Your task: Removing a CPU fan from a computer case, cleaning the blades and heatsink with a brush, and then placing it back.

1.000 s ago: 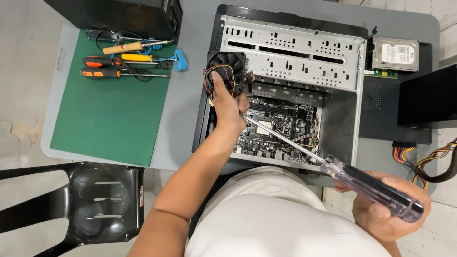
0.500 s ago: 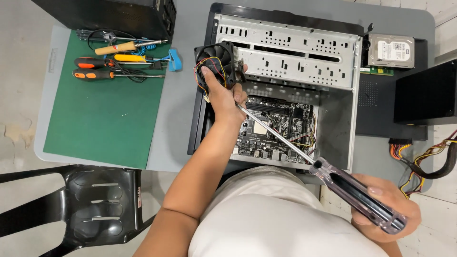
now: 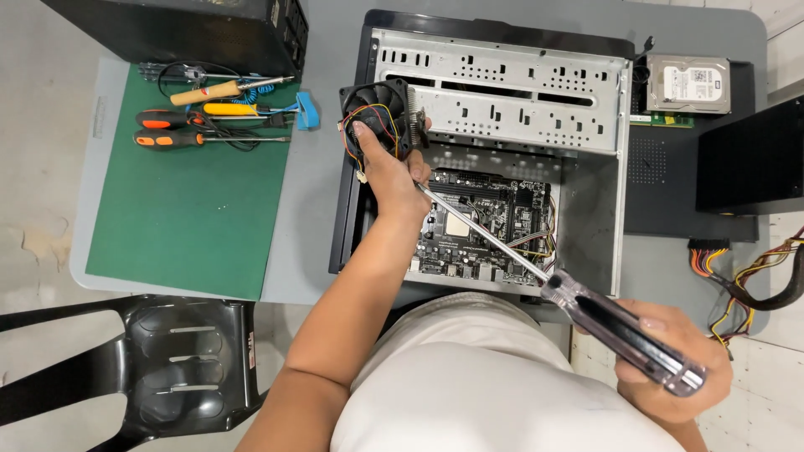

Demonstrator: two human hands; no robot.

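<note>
My left hand [image 3: 387, 167] grips a black cooling fan with a metal heatsink [image 3: 381, 113], lifted over the left edge of the open computer case [image 3: 502, 75]. Coloured wires hang from the fan. Below it the green motherboard [image 3: 490, 222] lies exposed inside the case. My right hand [image 3: 670, 356] holds a long screwdriver [image 3: 620, 331] by its clear and black handle; the metal shaft runs up-left over the motherboard, its tip near my left hand.
A green mat [image 3: 188, 209] on the grey table carries several screwdrivers [image 3: 197, 125] and a blue coiled cable. A hard drive [image 3: 688, 84] lies at the far right, a black box [image 3: 209, 29] at the back left, a black chair [image 3: 159, 364] near left, loose cables [image 3: 754, 280] at right.
My left hand has lifted the fan up and leftward out of the case. The right hand with the screwdriver has drawn slightly down and right.
</note>
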